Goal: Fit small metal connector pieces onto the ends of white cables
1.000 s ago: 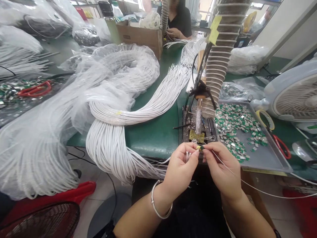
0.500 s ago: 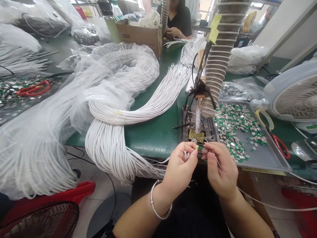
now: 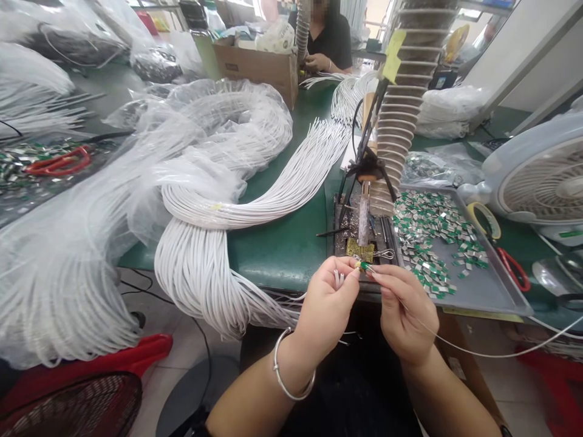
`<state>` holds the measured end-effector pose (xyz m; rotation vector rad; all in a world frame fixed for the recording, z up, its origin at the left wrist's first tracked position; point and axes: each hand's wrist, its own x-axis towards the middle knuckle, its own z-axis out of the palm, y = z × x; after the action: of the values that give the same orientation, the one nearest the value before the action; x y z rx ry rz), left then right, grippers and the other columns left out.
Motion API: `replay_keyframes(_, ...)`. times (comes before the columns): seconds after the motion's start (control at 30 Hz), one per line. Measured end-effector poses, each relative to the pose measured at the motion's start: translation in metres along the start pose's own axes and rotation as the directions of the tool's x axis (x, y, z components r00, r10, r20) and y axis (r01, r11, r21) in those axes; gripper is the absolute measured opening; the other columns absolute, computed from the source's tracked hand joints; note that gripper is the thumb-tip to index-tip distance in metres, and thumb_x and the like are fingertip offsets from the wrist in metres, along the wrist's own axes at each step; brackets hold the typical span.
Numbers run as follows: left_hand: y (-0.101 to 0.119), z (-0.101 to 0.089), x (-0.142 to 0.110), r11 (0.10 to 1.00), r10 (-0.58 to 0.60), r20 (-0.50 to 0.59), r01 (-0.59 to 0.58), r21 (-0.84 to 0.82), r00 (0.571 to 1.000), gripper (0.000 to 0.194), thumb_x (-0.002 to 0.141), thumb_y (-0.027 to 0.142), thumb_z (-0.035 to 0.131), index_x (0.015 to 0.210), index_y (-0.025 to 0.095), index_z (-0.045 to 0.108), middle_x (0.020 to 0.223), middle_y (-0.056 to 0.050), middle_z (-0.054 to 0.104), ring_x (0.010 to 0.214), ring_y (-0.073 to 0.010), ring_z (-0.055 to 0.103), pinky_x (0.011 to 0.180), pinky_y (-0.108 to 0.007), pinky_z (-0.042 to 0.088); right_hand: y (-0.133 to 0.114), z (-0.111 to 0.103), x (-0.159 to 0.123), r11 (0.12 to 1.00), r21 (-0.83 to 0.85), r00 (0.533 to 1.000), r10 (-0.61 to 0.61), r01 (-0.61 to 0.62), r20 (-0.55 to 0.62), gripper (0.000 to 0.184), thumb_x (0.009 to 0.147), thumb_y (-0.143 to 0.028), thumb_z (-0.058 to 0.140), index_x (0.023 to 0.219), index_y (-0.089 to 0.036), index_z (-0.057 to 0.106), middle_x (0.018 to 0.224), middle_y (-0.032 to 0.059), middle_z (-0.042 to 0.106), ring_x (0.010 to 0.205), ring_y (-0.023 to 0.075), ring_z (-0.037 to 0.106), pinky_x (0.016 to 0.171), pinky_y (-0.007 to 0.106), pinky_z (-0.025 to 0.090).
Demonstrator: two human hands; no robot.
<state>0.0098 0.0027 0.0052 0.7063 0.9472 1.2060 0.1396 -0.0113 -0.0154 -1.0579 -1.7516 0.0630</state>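
My left hand is closed around several white cables, their cut ends poking out between the fingers. At its fingertips, a small green circuit board sits by a yellowish cable end. My right hand pinches a thin solder wire, which trails away to the right; its fingertips are close to the board. Just beyond both hands, a soldering iron hangs tip down over a yellow sponge. The iron's tip is hard to make out.
A grey tray of green-and-silver boards lies to the right, near a fan. Bundled white cables hang over the table edge at left. A ribbed hose rises behind the iron. A person sits opposite.
My hands have shifted slightly, and the green board now shows more plainly between the fingertips. The trailing solder wire has swung upward at the right.
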Motion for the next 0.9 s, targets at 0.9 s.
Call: replay_keyframes(0.9,0.0050,0.0036,0.0006,0.999,0.035,0.004,-0.035,0.030,0.999,0.016,0.082,0.022,0.060,0.068,0.017,0.052,0.095,-0.003,0.060,0.067,-0.0076,0.050,0.063,-0.020,0.039,0.0011,0.0066,0.0070,0.997,-0.024,0.996,-0.079,0.078,-0.028,0.031,0.085,-0.006,0.051,0.109,-0.023,0.062,0.099,0.0079,0.064,0.091,0.0197,0.063,0.074,0.038,0.057)
